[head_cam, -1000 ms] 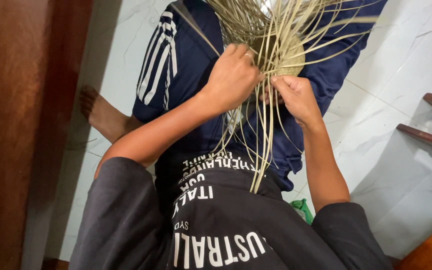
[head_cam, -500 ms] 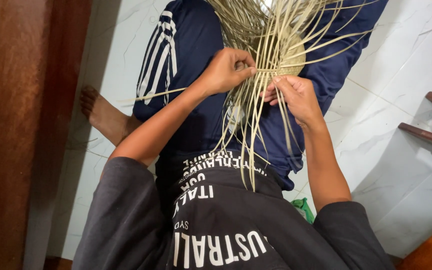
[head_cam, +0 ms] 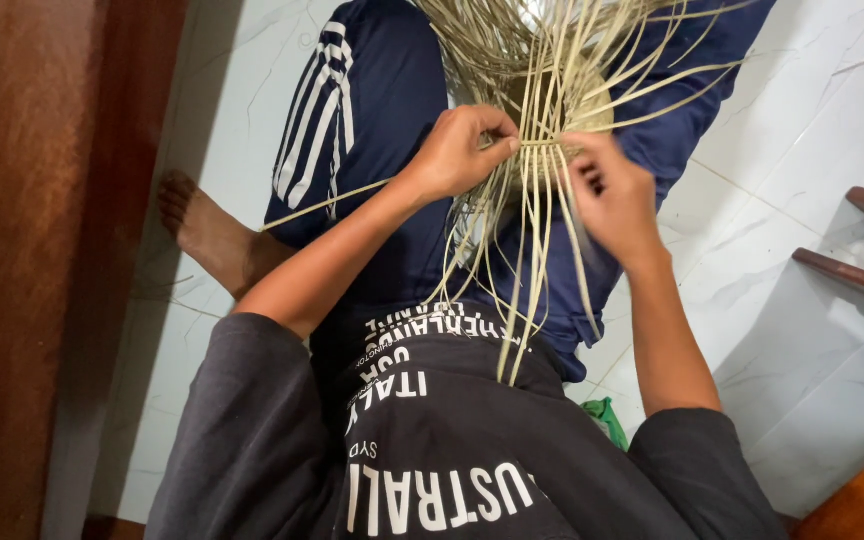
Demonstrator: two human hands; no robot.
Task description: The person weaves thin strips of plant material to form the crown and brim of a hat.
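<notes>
While your left hand pinches a crosswise straw strand, your right hand fingers sit loosely curled beside it. Loose straws hang lengthwise below both, toward you.

Both forearms reach forward, left hand pinched in a tight grip, right hand with fingers curled.

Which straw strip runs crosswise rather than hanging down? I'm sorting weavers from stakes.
The long strip slanting left from the left hand across the navy trousers; the other loose strips hang toward the dark shirt.
</notes>
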